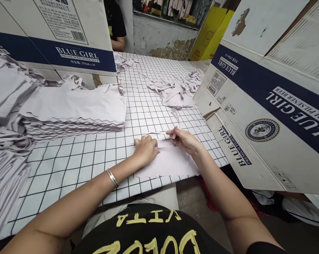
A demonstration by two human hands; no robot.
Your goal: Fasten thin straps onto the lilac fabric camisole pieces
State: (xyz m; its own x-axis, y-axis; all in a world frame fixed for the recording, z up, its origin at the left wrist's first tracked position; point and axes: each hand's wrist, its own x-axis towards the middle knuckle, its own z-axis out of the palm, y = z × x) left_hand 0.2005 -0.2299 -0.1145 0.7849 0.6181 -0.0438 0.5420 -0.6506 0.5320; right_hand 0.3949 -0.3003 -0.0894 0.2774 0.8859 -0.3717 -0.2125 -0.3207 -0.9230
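Note:
A pale pinkish-white fabric piece [170,164] lies flat at the table's front edge, under both hands. My left hand [146,150] presses on its left part with the fingers curled in; its fingertips are partly hidden. My right hand [184,139] pinches a narrow strip of the same pale fabric [174,135] at the upper right of the piece. Beyond my right hand, a thin fabric scrap [175,114] lies on the table.
Stacked fabric pieces [77,106] and looser piles [6,169] cover the left of the checked table [90,158]. Crumpled scraps [178,95] lie toward the back. Cardboard beer boxes [56,38] stand left and right [254,102]. A person [118,28] is behind the left box.

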